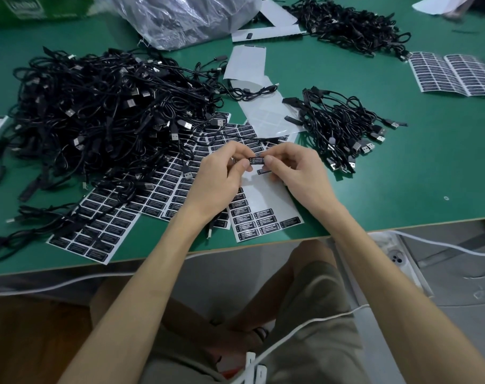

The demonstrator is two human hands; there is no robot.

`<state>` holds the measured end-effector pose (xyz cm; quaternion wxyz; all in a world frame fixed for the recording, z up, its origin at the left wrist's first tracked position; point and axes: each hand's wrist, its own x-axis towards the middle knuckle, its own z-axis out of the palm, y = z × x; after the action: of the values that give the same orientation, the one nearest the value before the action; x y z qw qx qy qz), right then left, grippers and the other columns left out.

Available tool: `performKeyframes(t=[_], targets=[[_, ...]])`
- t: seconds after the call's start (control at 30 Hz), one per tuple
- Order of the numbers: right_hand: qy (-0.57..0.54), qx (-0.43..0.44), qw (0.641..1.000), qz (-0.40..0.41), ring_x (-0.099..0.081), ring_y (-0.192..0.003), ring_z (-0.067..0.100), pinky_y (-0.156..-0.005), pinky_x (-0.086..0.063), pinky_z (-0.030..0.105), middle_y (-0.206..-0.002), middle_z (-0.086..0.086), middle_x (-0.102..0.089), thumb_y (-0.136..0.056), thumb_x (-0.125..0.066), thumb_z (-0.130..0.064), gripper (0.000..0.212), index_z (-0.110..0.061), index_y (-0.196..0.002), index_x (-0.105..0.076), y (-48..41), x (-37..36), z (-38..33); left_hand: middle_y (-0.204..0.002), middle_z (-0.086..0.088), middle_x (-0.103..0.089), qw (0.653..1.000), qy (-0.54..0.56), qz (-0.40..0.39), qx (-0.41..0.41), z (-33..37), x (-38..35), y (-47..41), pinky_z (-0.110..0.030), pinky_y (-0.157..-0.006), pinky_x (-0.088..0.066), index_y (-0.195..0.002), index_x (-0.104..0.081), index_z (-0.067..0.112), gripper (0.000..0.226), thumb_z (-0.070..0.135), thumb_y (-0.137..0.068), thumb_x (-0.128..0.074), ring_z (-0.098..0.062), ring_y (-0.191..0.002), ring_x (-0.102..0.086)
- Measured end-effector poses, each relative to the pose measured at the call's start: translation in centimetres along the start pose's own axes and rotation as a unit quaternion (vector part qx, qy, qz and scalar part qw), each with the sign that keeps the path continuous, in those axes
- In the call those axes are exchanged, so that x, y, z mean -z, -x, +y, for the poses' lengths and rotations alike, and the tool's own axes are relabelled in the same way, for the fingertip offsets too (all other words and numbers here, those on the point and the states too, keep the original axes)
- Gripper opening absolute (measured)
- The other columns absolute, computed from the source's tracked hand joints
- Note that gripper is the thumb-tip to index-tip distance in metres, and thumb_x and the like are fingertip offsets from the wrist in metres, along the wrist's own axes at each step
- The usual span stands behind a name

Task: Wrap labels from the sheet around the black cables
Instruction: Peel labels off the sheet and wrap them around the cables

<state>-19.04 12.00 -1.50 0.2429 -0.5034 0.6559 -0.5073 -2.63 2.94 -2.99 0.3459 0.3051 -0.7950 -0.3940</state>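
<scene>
Green laminate covers the table (418, 176), and the biggest thing on it is the loose heap of black cables (97, 115) at the left, which spills over several full label sheets (163, 189). A smaller bundle of cables (343, 126) lies to the right, well apart from the heap; I would guess those are the finished ones. Near the table's front edge, just before the person, lies the partly used sheet (266, 217), its upper part bare backing with a few rows of labels at the bottom. Above it the two hands meet. The left hand (222, 176) and the right hand (296, 173) each pinch one end of a single black label (256, 160) between thumb and forefinger, the other fingers curled under, so each grip is closed on the label. I cannot make out the cable behind it. A plug (209, 231) showing below the left wrist suggests one runs through that palm. The step looks like setting the label onto the cable. To do it well I would keep the label square across the cable, print facing out, and touch the adhesive only at the very ends. Then fold it so both halves meet edge to edge, pressing outward from the cable.
</scene>
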Motion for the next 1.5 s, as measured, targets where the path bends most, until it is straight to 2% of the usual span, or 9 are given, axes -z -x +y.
performKeyframes(t=[0.13,0.33,0.5,0.7,0.8,1.03,1.17,1.37,1.5], targets=[[0.002,0.003,1.0,-0.008,-0.065,-0.07,0.013,-0.076,-0.054,0.036,-0.081,0.004,-0.073,-0.097,-0.068,-0.008,0.006,-0.008,-0.101,-0.073,-0.01,0.24,-0.03,-0.097,0.008,-0.07,1.0,-0.003,-0.012,-0.014,-0.04,-0.1,-0.01,-0.033,-0.074,-0.059,-0.107,-0.065,0.024,0.019,0.008,-0.099,-0.06,-0.011,-0.091,-0.071],[-0.007,0.011,1.0,-0.015,-0.065,-0.072,0.015,-0.076,-0.054,0.038,-0.083,0.008,-0.075,-0.096,-0.07,-0.01,0.007,-0.006,-0.1,-0.075,0.08,0.33,-0.13,-0.087,0.014,-0.068,1.0,0.014,-0.006,-0.025,0.15,-0.08,-0.09,-0.013,-0.065,-0.046,-0.101,-0.066,0.024,0.003,0.023,-0.098,-0.067,-0.005,-0.073,-0.064],[-0.018,0.016,0.999,-0.026,-0.067,-0.07,0.008,-0.071,-0.052,0.022,-0.082,0.005,-0.076,-0.1,-0.064,-0.009,0.012,-0.006,-0.104,-0.075,0.0,0.28,0.05,-0.088,0.003,-0.07,1.0,0.026,0.003,-0.014,-0.08,0.06,-0.2,-0.038,-0.066,-0.062,-0.1,-0.066,0.022,0.005,0.017,-0.1,-0.065,-0.018,-0.086,-0.069],[-0.042,0.008,0.999,-0.017,-0.065,-0.069,0.013,-0.066,-0.046,0.014,-0.087,0.015,-0.075,-0.105,-0.052,-0.004,0.021,-0.003,-0.108,-0.073,-0.12,0.2,0.09,-0.09,0.001,-0.07,1.0,0.009,0.011,-0.009,-0.03,0.08,-0.14,-0.053,-0.076,-0.058,-0.1,-0.065,0.019,0.005,0.015,-0.099,-0.063,-0.022,-0.087,-0.069],[-0.041,0.012,0.999,-0.017,-0.068,-0.07,0.009,-0.069,-0.05,0.017,-0.085,0.008,-0.076,-0.104,-0.058,-0.012,0.017,-0.004,-0.105,-0.074,-0.09,0.11,0.11,-0.089,0.001,-0.069,1.0,0.005,0.006,-0.006,0.15,0.11,-0.05,-0.05,-0.077,-0.058,-0.1,-0.066,0.017,0.005,0.013,-0.1,-0.063,-0.021,-0.087,-0.068],[-0.019,0.029,0.999,-0.037,-0.07,-0.074,0.022,-0.081,-0.056,0.047,-0.075,0.009,-0.073,-0.099,-0.067,-0.01,0.011,-0.007,-0.108,-0.073,-0.08,0.13,0.17,-0.083,0.007,-0.068,1.0,-0.01,-0.012,-0.012,0.43,0.11,0.0,-0.024,-0.073,-0.05,-0.1,-0.069,0.012,0.004,0.012,-0.099,-0.065,-0.009,-0.076,-0.063],[-0.033,0.023,0.999,-0.032,-0.069,-0.074,0.021,-0.081,-0.056,0.046,-0.078,0.014,-0.074,-0.1,-0.065,-0.01,0.011,-0.006,-0.107,-0.073,-0.01,0.11,0.28,-0.087,0.009,-0.07,1.0,0.0,-0.022,-0.016,0.59,0.09,0.08,-0.017,-0.074,-0.048,-0.101,-0.069,0.015,0.007,0.018,-0.096,-0.072,-0.005,-0.08,-0.065],[-0.046,0.024,0.998,-0.046,-0.068,-0.077,0.015,-0.076,-0.055,0.03,-0.087,0.012,-0.076,-0.094,-0.076,-0.017,0.014,-0.006,-0.101,-0.074,0.02,0.2,0.35,-0.091,0.008,-0.072,1.0,-0.007,-0.006,-0.012,0.79,0.18,0.08,-0.019,-0.078,-0.053,-0.099,-0.068,0.018,0.015,0.027,-0.093,-0.078,-0.009,-0.087,-0.069],[-0.052,0.025,0.997,-0.057,-0.065,-0.077,0.019,-0.077,-0.052,0.038,-0.084,0.011,-0.074,-0.094,-0.074,-0.008,0.011,0.002,-0.098,-0.072,-0.15,0.39,0.5,-0.088,0.008,-0.072,1.0,-0.006,-0.016,0.002,0.67,0.21,0.05,-0.019,-0.073,-0.051,-0.095,-0.066,0.021,0.013,0.02,-0.091,-0.078,-0.01,-0.082,-0.069]])
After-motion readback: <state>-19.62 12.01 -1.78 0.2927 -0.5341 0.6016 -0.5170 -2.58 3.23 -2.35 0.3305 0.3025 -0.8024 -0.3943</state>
